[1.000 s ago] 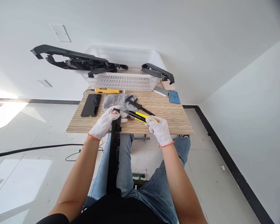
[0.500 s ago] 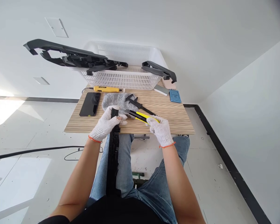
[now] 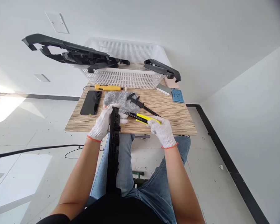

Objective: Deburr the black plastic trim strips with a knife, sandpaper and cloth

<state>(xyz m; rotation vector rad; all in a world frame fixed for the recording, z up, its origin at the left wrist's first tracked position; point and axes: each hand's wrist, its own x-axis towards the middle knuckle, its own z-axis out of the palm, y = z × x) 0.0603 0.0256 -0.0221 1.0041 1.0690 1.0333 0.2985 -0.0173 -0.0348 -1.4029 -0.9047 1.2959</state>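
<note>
A long black plastic part (image 3: 114,149) runs from the table's front edge down over the left thigh. Wrapped round its upper end is my left hand (image 3: 105,121), in a white knitted glove with an orange cuff. My right hand (image 3: 162,129), gloved the same way, grips a yellow and black utility knife (image 3: 143,118) that points left toward the part. The knife's front end lies just right of my left fingers. Behind it are a grey cloth (image 3: 120,100) and a black caliper (image 3: 140,103) lying partly on the cloth.
On the wooden table (image 3: 177,118) are a black phone (image 3: 91,102), a yellow pen-shaped tool (image 3: 107,87), a grey block (image 3: 163,89) and a blue pad (image 3: 177,95). A white basket (image 3: 123,78) behind holds large dark plastic parts (image 3: 84,57).
My left thumb has moved off the front of the black part, and its upper end now shows more. The view has shifted slightly; my right hand still holds the knife.
</note>
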